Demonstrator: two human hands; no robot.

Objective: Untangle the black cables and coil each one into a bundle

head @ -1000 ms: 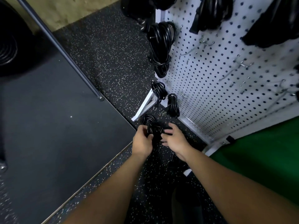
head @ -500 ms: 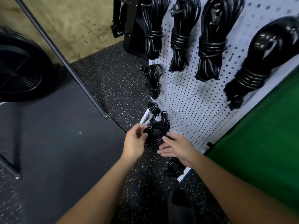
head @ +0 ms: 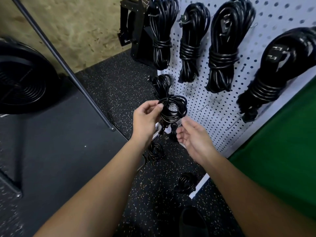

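A coiled black cable bundle [head: 173, 108] hangs in the air in front of the white pegboard [head: 220, 103]. My left hand [head: 145, 120] pinches the bundle's left side between thumb and fingers. Just below and to the right, my right hand [head: 193, 135] is palm up with loose fingers, its fingertips close to the bundle's lower edge; I cannot tell whether they touch it. Two small cable bundles lie on the speckled floor, one [head: 154, 152] beneath my left wrist and another [head: 186, 183] by the pegboard's foot.
Several large coiled cables [head: 220, 53] hang on pegboard hooks, a smaller one [head: 161, 83] lower left. A dark platform [head: 51, 142] with a slanted metal pole [head: 71, 72] lies left. A green surface [head: 277, 159] is right. A black fan-like disc [head: 18, 82] sits far left.
Both hands have lifted the cable bundle from near the floor up in front of the pegboard. My right hand has come off the bundle and opened palm up beneath it.
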